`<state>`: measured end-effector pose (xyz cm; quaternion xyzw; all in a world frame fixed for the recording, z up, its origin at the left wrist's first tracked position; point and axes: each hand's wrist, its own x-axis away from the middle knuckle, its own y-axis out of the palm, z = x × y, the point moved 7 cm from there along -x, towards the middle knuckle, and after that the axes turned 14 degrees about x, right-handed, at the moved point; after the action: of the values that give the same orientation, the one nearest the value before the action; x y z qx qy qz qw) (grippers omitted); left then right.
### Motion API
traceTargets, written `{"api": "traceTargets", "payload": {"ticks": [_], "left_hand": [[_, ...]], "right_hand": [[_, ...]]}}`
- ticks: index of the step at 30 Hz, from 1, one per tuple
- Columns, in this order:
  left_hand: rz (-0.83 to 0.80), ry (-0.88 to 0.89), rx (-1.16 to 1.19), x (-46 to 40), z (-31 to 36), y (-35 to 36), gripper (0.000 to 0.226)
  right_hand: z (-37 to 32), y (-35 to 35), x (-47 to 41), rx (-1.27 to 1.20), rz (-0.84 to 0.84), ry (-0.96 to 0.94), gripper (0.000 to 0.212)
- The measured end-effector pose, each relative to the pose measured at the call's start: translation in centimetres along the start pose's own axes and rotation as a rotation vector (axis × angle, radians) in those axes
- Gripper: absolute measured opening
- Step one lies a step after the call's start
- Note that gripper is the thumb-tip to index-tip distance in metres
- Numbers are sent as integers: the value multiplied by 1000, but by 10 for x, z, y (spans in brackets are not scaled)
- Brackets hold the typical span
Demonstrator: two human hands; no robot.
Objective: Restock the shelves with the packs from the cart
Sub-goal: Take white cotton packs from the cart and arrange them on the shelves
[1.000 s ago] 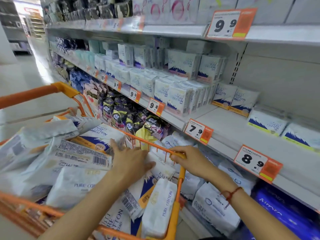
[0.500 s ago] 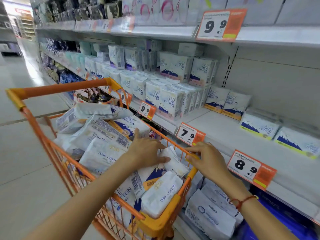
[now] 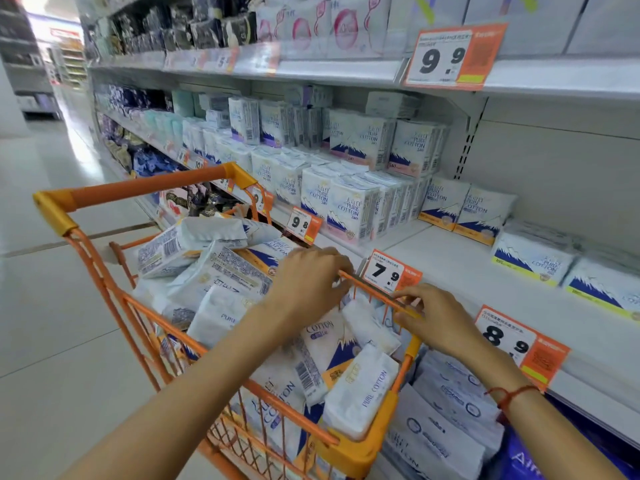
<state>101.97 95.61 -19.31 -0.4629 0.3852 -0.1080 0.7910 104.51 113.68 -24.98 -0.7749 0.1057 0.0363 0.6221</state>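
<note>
Your left hand (image 3: 309, 285) hides the packs (image 3: 221, 271) beneath it; its fingers curl over the cart (image 3: 360, 448) rim, though the fingertips are hard to make out. Your right hand (image 3: 437, 320) pinches the same rim wire. The packs lie heaped in the cart, reading "PURE COTTON". The shelf (image 3: 460, 271) beside it carries matching packs and tags (image 3: 391, 271) marked 7.9, 8.9, 9.8. Far shelves are blurred.

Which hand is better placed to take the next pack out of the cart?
Probably the left hand: it hovers over the packs, its fingers at the cart rim. The right hand grips that rim, outside the basket.
</note>
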Motion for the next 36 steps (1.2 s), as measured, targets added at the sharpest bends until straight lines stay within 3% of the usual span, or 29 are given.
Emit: {"api": "traceTargets", "payload": {"ticks": [3,5,7,10,13,18,20,23,25,28,30,36], "left_hand": [[163,-94,-21,1,-28,-57,25],[144,-281,-154,3,-68,-85,30],[66,-503,-251,16,-113,-100,41],[59,-692,-60,46,-142,-102,51],[280,-679,131,59,-133,-106,29],[507,-610,402,70,-132,-105,10],[533,-566,637,67,-133,-106,14],[488,-581,995,68,-135,-122,39],[347,-551,925,76,-138,-138,55],[-19,-496,557,93,-144,-135,62],[-128,-492,314,99,-153,-123,70],[120,-517,110,96,-169,-115,74]], "right_hand": [[-20,-21,-1,-53,123,-23,27],[-47,-30,-1,-167,125,-100,18],[-81,-30,-1,-261,56,-209,14],[-144,-18,10,-326,-163,-397,24],[-192,6,24,-275,-378,-552,48],[-206,15,24,-187,-298,-583,55],[-204,17,21,-142,-287,-569,56],[-201,17,13,-158,-357,-538,57],[-199,13,5,-141,-414,-527,58],[-196,9,-7,-92,-424,-509,59],[-197,6,-7,-116,-407,-519,57],[-171,-49,-5,-484,-267,-419,44]]}}
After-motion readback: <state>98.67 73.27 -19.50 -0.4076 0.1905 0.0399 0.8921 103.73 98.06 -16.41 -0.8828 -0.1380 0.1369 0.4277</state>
